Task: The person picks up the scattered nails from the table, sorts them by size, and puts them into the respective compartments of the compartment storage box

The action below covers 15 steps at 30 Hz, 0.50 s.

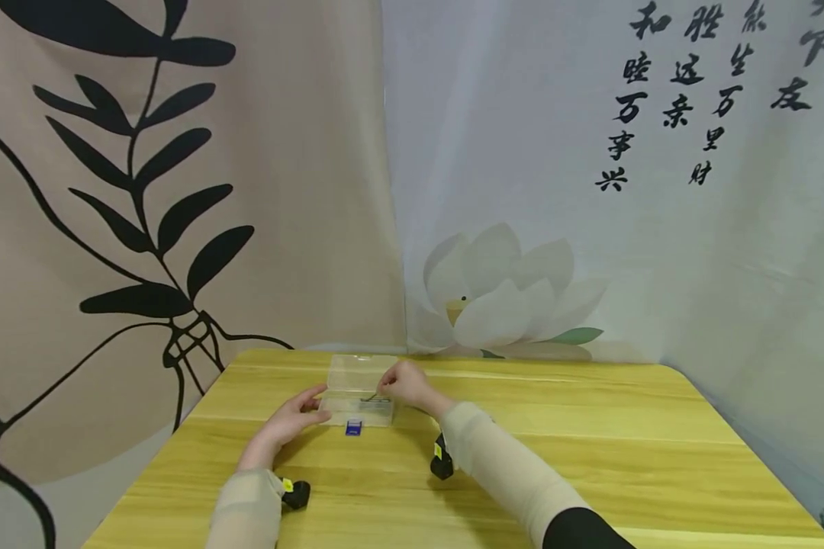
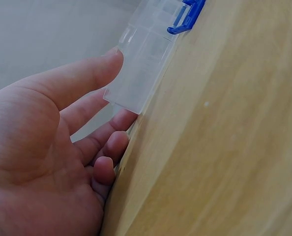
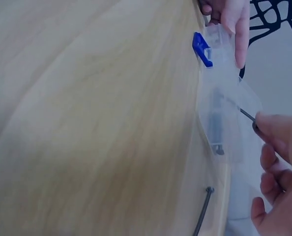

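In the head view's lower centre, the open clear box (image 1: pixel 378 417) is loosely gripped at its left edge by the left hand (image 1: pixel 291 420); near its right edge, a nail-like piece (image 3: pixel 247 114) is pinched by the right hand (image 1: pixel 407 383). Wide tabletop (image 1: pixel 625 457) is seen lower right.

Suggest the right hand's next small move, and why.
Probably lower the pinched dark pin into the clear box: the right hand holds it angled at the box, the lid stands open, and a similar pin appears to lie inside.
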Motion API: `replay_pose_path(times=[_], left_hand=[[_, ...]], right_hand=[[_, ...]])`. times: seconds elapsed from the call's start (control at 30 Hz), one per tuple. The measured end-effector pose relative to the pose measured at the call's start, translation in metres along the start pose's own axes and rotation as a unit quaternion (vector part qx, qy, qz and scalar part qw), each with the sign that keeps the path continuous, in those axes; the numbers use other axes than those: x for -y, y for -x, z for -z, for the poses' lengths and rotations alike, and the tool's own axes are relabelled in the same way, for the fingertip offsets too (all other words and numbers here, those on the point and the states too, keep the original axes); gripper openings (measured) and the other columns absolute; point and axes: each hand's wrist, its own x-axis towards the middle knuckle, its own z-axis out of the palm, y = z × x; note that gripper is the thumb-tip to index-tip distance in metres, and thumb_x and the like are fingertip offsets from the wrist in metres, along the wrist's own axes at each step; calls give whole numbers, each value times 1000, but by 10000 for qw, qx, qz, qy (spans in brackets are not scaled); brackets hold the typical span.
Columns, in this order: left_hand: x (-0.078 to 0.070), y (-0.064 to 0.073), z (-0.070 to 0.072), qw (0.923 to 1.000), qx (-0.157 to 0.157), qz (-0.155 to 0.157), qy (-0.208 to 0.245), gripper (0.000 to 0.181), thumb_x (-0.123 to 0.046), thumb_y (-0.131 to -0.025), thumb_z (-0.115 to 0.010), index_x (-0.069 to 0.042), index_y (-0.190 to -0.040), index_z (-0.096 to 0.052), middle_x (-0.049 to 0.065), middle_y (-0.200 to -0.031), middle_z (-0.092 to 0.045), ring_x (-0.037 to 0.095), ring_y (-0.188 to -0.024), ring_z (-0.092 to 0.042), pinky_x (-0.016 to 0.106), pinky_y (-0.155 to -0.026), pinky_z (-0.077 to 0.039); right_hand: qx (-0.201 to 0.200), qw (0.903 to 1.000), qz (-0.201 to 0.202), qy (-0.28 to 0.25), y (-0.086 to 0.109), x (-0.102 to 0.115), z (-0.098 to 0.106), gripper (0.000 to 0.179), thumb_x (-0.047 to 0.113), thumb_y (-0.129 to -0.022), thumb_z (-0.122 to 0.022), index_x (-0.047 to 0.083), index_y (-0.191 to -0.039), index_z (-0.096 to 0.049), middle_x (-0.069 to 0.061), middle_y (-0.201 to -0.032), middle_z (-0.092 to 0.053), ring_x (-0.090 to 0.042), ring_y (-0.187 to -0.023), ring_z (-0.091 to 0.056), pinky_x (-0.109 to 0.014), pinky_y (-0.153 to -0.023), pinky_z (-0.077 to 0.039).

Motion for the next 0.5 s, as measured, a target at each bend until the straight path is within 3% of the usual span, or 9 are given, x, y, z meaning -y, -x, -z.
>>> replay_pose_path(times=[0.2, 0.5], left_hand=[[0, 0, -1, 9999, 23, -84, 91, 67, -16, -90, -70, 5, -145, -37, 22, -119, -51, 33, -110, -45, 47, -92, -38], [2, -1, 1, 10000, -4, -23, 22, 67, -18, -90, -70, 3, -146, -38, 21, -120, -51, 33, -109, -46, 46, -91, -39]], right_hand=[[85, 9994, -313, -85, 0, 6, -4, 8, 13, -86, -71, 10, -84, -79, 3, -79, -71, -6, -65, -57, -24, -62, -47], [60, 9992, -280, -268, -4, 11, -3, 10, 14, -88, -71, 8, -88, -79, -1, -86, -73, -8, -71, -61, -25, -65, -49]])
